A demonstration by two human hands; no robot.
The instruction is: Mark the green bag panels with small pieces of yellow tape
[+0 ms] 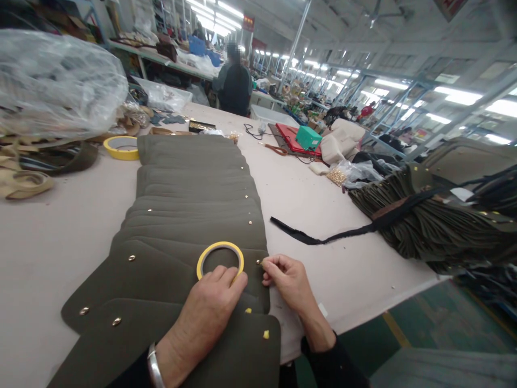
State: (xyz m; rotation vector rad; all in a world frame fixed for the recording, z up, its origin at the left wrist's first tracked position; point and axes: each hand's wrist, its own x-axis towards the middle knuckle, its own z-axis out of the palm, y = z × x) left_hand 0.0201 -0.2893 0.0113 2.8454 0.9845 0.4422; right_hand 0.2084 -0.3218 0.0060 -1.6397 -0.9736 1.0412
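My left hand (210, 303) is closed around the lower edge of a roll of yellow tape (220, 246), just above the dark olive panels (189, 215). These flat panels overlap in a long row, with small gold studs near their edges. At the right edge of one panel, my right hand (287, 281) pinches a small yellowish piece of tape beside a gold stud (258, 262). Bits of yellow tape (265, 334) stick to the nearest panels, below and between my hands.
A second yellow tape roll (121, 147) lies left of the row's far end. A black strip (299, 233) runs right to a bundle of olive pieces (428, 221). Farther back are a plastic bag (60, 81), a green box (308, 138) and a seated person (233, 86).
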